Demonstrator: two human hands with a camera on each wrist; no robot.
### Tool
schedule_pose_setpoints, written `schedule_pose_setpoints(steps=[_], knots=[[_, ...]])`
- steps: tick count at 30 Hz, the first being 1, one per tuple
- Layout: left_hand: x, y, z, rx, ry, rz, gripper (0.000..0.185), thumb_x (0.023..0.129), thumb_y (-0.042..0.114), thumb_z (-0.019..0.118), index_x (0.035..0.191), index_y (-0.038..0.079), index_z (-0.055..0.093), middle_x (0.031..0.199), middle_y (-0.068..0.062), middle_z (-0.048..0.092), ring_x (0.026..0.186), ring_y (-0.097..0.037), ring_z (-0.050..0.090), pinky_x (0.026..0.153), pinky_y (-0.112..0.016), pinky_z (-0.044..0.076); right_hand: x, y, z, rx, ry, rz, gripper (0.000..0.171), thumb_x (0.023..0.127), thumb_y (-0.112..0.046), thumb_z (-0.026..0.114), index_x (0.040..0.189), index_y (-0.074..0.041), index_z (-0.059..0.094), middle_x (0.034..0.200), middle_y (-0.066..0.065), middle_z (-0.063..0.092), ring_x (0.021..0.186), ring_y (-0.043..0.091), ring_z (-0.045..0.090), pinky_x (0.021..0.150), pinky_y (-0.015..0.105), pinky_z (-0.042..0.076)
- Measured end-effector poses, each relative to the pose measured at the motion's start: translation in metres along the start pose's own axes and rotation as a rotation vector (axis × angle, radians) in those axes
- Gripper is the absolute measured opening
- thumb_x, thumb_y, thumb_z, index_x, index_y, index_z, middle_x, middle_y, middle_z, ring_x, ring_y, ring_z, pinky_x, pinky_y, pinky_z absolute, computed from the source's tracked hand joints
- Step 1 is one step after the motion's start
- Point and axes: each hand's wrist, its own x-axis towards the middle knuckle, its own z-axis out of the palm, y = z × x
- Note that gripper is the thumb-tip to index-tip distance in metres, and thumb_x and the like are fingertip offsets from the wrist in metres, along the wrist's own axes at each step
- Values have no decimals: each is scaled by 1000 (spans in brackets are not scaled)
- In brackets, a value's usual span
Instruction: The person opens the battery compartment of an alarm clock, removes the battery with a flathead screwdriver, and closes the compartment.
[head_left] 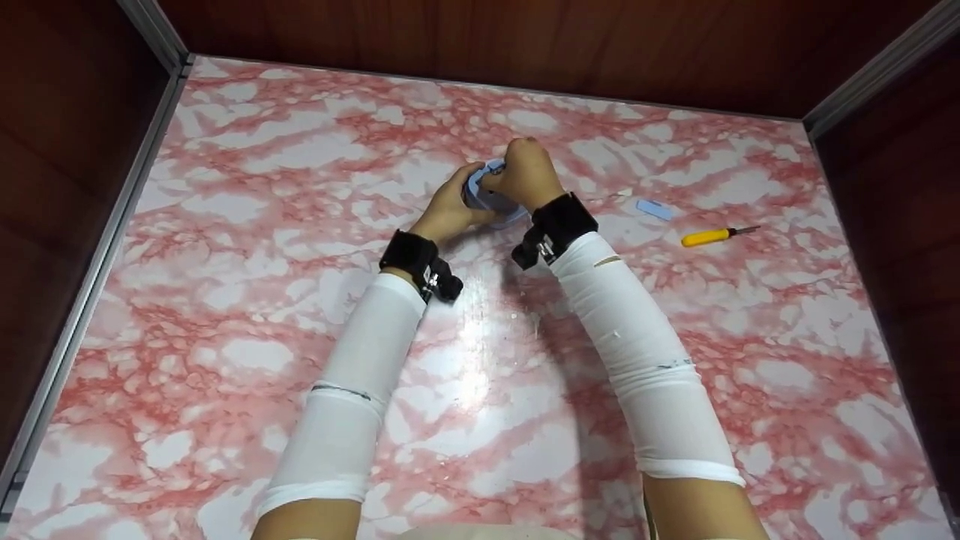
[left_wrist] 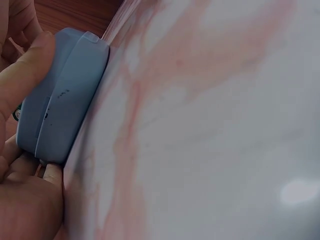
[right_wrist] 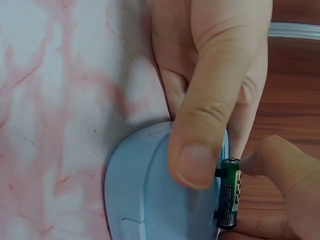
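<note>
A light blue rounded plastic case point(head_left: 493, 199) stands at the far middle of the table. My left hand point(head_left: 450, 210) grips it from the left, thumb on the near face and fingers around its other side. In the left wrist view the case point(left_wrist: 75, 95) rests on its edge on the tabletop. My right hand point(head_left: 529, 174) is over the top of the case, fingers curled. The right wrist view has a small green battery point(right_wrist: 229, 195) at the case's upper edge, pinched at its ends by the right fingers. The inside of the case is mostly hidden by the hands.
To the right lies a small light blue rectangular cover point(head_left: 654, 209). Beside it is a yellow-handled screwdriver point(head_left: 706, 238), its shaft pointing right. Dark red wooden panels point(head_left: 480, 37) with metal edging enclose the red-and-white marbled table point(head_left: 225, 337) at the back and both sides.
</note>
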Motion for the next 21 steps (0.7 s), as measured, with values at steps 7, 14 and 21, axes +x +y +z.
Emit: schedule_pose_setpoints(steps=[7,14,21], knots=[[-1,1,0,4,-7,-1,95,81,13,87,159,16,33,154,-8,43,133,-22,48,107,-29,41,0,5,-3,61,21,-34,55,79,-14,77,53,-14,29,60,-6,22,51,9,21,50,26,22],[0,0,1,-20,3,-1,96,80,10,87,159,14,33,153,-10,44,133,-23,48,108,-27,40,-1,8,-4,31,19,-41,54,80,-16,76,55,-13,28,62,-4,21,54,11,23,53,28,24],[-1,3,3,-59,0,-17,98,79,9,88,159,14,32,155,-10,41,132,-23,49,103,-28,46,-2,17,-7,45,40,-16,50,80,-15,77,58,-11,32,68,1,28,64,17,33,57,30,28]])
